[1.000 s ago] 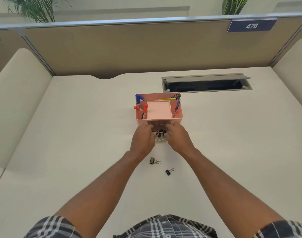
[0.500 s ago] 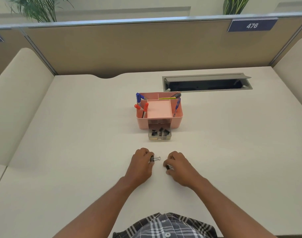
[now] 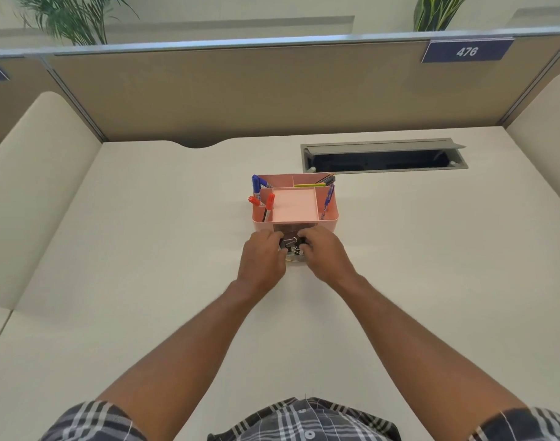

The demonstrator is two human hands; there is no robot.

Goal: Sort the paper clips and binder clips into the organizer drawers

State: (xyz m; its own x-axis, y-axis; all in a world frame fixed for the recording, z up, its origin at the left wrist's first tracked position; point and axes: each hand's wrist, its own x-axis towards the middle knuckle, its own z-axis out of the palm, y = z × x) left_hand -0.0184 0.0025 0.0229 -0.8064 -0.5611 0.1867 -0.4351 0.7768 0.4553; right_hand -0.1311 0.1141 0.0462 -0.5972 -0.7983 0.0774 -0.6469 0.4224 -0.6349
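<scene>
Both hands brought back up from bench to open drawer (image 3: 295,258) at organizer (image 3: 295,203) front — left hand (image 3: 263,253) & right hand (image 3: 324,252) curled over binder clips (image 3: 292,244); grip contents can't be told.

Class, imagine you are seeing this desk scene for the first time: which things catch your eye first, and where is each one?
Two hands, the left hand and right hand, meet mid-desk over a small clear drawer of black binder clips. Just behind stands the pink organizer, with red and blue markers in its left compartments. Far right, on the partition, hangs a blue sign reading 476.
</scene>
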